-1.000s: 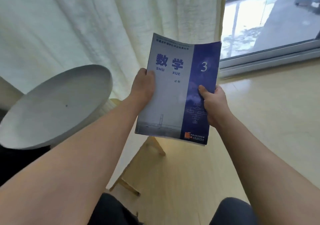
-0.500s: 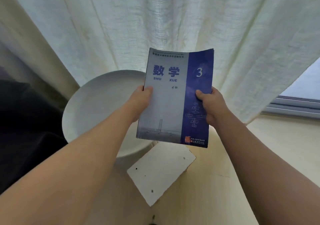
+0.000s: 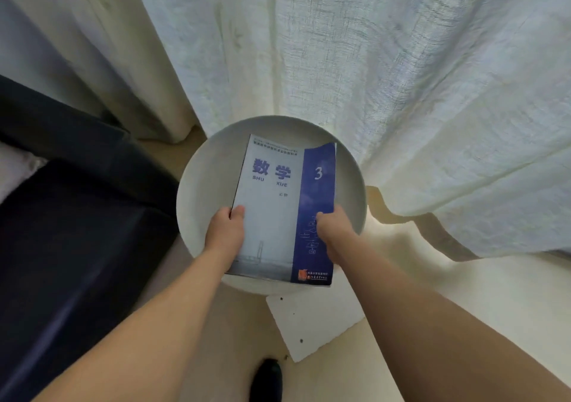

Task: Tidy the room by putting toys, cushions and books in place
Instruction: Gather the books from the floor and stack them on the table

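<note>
I've got the book over the round white surface, left hand and right hand each pinching a side edge. Placing step. Next: lower it flat, centred, then let go.

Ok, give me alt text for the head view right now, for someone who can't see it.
Both hands, left and right, hold a blue-and-grey textbook by its side edges over a round white side table. Pale curtains hang behind, a dark sofa sits to the left, and a white board lies on the floor below.
</note>
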Motion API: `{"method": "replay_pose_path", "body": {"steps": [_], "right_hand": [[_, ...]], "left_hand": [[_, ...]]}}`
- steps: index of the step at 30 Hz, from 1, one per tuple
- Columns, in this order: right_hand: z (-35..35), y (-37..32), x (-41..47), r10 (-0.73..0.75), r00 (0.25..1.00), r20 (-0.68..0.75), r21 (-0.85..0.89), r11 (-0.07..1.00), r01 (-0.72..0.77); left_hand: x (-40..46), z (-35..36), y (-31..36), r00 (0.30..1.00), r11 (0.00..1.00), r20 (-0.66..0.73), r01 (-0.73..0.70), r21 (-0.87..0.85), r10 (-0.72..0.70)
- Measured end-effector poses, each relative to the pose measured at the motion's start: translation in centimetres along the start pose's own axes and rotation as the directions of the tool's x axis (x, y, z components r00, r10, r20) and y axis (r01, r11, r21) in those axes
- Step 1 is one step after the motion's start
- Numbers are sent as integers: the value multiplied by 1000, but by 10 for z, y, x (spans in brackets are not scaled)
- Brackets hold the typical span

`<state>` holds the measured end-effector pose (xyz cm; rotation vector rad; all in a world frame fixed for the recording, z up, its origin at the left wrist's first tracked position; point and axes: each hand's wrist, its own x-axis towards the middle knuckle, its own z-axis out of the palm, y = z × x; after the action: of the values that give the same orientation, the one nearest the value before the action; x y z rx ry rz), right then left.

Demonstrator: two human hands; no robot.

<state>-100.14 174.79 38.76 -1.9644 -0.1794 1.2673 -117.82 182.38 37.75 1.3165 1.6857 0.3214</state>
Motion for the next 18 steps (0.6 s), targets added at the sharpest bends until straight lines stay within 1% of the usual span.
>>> {"method": "replay_pose_path", "body": {"steps": [2,4,6,7,9,11,12,14,15,18], "right_hand": [[17,3,28,-6,1000,-13,-46,999,6],[34,11,62,-28,999,-17,-144,989,25],[49,25,96,-69,998,-7,-292,954,64],[55,32,109,-70,998,-1,-331,941,66],[56,44,128,-64,998,5,-384,921,61],[53,51,146,-50,999,22,-462,885,55],[51,52,149,-24,998,51,-469,882,45],[48,46,150,30,996,86,-451,893,12],[47,44,150,55,995,82,-463,886,-11],[49,34,145,127,989,69,-460,884,-82]], "left_hand": [[24,10,-16,999,999,-36,37,-17,-37],[50,25,-34,994,997,-72,83,0,-83],[76,44,-53,986,986,-91,144,81,-136],[86,51,-63,984,975,-108,158,154,-142],[94,63,-74,981,952,-164,143,269,-101],[98,71,-81,973,929,-223,138,343,-62],[97,72,-82,972,922,-226,149,358,-69],[96,70,-78,977,923,-194,158,351,-94],[98,67,-73,979,924,-155,181,337,-135],[113,53,-60,965,921,16,244,303,-261]]}}
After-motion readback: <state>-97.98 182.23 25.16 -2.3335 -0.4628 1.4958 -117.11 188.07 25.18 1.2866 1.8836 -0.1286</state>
